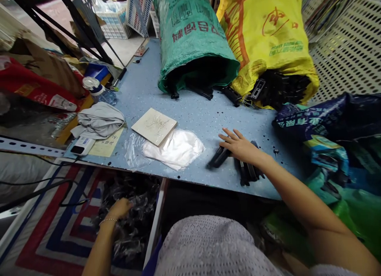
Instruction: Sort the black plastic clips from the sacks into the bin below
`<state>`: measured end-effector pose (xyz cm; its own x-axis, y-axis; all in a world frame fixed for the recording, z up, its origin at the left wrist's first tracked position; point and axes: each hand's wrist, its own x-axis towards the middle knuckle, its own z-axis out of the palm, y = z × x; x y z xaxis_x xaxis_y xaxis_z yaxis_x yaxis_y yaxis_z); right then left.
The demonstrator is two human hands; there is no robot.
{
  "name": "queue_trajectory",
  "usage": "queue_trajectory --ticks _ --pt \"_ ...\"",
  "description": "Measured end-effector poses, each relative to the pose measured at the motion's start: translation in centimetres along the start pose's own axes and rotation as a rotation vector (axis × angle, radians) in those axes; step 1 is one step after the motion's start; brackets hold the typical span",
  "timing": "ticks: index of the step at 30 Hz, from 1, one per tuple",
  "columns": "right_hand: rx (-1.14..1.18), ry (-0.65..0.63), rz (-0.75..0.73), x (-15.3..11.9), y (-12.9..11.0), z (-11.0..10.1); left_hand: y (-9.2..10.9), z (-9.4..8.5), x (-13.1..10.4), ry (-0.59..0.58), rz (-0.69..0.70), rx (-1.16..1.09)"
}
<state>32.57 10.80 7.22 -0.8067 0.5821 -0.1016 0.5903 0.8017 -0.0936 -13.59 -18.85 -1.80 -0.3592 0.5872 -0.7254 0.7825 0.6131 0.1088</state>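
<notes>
Over a few black plastic parts (246, 171) near the table's front edge lies my right hand (238, 146), palm down with its fingers spread. One dark part to its left looks blurred. My left hand (119, 208) is low at the left, over a bin of black items in clear plastic wrap (135, 224); its fingertips are hard to make out against them. Between the hands, a square cream tile (154, 126) rests on a stack of clear and white plastic bags (178, 151).
An open green sack (196, 38) and a yellow sack (268, 34) with black parts stand at the back of the blue table (139, 81). At the left are a grey cloth (101, 119), a bottle (99, 89) and a white device (83, 145). Dark blue bags (327, 117) lie right.
</notes>
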Motion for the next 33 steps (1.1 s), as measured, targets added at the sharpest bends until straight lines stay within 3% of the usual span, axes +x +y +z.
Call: queue_trajectory --ticks 3,5,6,7,8,10,12,16,18,20,22,24,28,31,33 --pt "0.275 0.027 0.160 0.4 -1.2 -0.2 7.9 -2.9 0.0 0.199 0.338 -0.266" --pt "0.567 0.080 0.308 0.9 -2.9 0.6 15.1 -3.9 0.0 0.451 0.641 -0.390" --pt "0.739 0.118 0.365 1.2 -3.9 1.2 18.6 -4.0 0.2 0.590 0.729 -0.422" --pt "0.915 0.164 0.412 1.5 -4.9 1.8 21.7 -4.0 0.5 0.702 0.771 -0.419" --pt "1.079 0.211 0.446 1.8 -5.8 2.4 24.2 -3.9 1.1 0.723 0.799 -0.402" --pt "1.357 0.272 0.467 2.4 -7.3 3.2 27.2 -3.8 2.7 0.743 0.791 -0.398" --pt "1.602 0.284 0.444 3.0 -8.3 3.4 27.7 -4.1 4.3 0.714 0.749 -0.456" --pt "2.111 0.213 0.350 5.7 -9.8 3.2 25.3 -5.2 6.0 0.395 0.705 -0.776" --pt "2.233 0.159 0.361 7.4 -10.5 3.6 24.2 -5.7 6.0 0.325 0.721 -0.888" --pt "2.186 0.164 0.463 8.6 -11.1 4.2 23.3 -6.1 5.7 0.420 0.763 -0.862" --pt "2.030 0.253 0.537 8.5 -11.4 4.6 22.5 -6.5 5.5 0.537 0.815 -0.697" --pt "1.867 0.305 0.484 7.2 -11.2 4.3 21.8 -7.1 5.5 0.604 0.838 -0.497" --pt "1.576 0.026 0.254 3.8 -10.4 3.1 21.4 -7.8 4.8 0.642 0.853 -0.449" --pt "1.426 -0.030 0.316 3.6 -10.6 3.5 21.6 -7.1 2.4 0.688 0.979 -0.437" --pt "1.586 0.009 0.408 4.5 -11.5 4.3 21.7 -5.9 0.3 0.645 1.135 -0.372"
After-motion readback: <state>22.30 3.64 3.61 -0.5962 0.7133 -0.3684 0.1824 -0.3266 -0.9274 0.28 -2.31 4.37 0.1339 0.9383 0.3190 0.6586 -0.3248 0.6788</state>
